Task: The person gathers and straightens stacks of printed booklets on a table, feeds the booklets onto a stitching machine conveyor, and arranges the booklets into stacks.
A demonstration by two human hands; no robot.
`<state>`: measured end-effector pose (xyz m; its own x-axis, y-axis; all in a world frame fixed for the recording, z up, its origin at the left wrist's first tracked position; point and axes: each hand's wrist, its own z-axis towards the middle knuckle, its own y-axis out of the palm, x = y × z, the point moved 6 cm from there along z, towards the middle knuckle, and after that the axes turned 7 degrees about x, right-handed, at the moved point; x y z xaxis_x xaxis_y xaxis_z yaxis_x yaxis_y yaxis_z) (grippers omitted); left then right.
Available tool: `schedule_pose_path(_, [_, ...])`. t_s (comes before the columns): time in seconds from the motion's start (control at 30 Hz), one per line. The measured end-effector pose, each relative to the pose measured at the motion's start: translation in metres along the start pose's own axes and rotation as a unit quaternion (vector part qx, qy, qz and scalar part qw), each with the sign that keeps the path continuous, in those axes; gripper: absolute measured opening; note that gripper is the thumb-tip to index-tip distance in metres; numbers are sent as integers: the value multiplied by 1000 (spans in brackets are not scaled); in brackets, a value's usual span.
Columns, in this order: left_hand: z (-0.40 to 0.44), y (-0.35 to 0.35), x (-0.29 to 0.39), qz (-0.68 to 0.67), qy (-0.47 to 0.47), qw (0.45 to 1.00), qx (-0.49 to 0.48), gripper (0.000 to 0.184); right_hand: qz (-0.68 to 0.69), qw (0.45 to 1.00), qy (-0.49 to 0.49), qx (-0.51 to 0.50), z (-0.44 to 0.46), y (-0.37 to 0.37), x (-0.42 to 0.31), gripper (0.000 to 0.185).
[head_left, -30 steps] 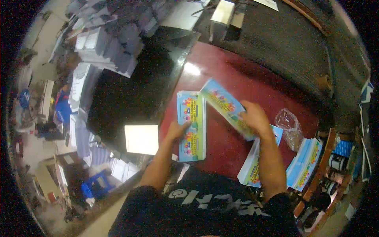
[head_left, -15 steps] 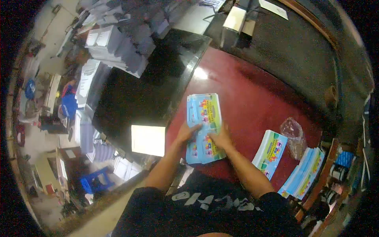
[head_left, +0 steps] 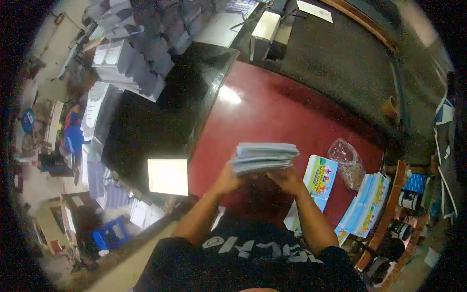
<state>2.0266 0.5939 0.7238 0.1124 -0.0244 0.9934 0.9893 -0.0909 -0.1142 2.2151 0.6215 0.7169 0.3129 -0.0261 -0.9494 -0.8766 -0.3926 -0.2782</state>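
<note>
Between my two hands a stack of printed sheets (head_left: 265, 156) stands on edge above the red tabletop (head_left: 262, 107), its layered edges facing up and slightly blurred. My left hand (head_left: 228, 179) grips the stack's left end, and my right hand (head_left: 286, 181) holds its right end from below. To the right lies a blue, yellow and green printed stack (head_left: 321, 177), partly behind my right forearm. Farther right is another fanned stack of the same colours (head_left: 367, 207), with a crumpled clear plastic bag (head_left: 346, 160) above it.
A cream paper block (head_left: 168, 176) lies to the left, by a black surface (head_left: 151, 121). Tall paper stacks (head_left: 116, 63) line the far left. A wooden rack (head_left: 394, 214) holds jars at the right. A blue plastic item (head_left: 111, 234) is at lower left.
The sheets lay flat with printed faces up; now both hands hold them together on edge. Earlier, my right hand brought a bundle over from the right onto the left stack.
</note>
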Motion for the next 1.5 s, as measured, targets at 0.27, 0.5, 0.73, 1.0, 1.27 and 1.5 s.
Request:
schedule_pose_path(0.27, [-8,4,-21,-48,-152,987,21,75,-82,994,43,-52,-6,23,53,97])
schedule_pose_path(0.5, [-21,-2,-1,153,-108,980,63,89,166,985,-5,-42,-21,25,3,112])
schedule_pose_path(0.73, [-36,-1,-31,-169,-211,960,74,80,60,994,-84,22,-24,28,8,120])
schedule_pose_path(1.0, [-35,-11,-48,103,-81,990,44,68,127,978,-83,-142,-29,-12,-9,111])
schedule_pose_path(1.27, [-26,-5,-22,238,-46,966,93,42,295,949,-44,-103,-22,-13,3,76])
schedule_pose_path(1.5, [-34,-11,-14,156,-142,972,100,38,316,931,-155,-97,2,-23,-9,40])
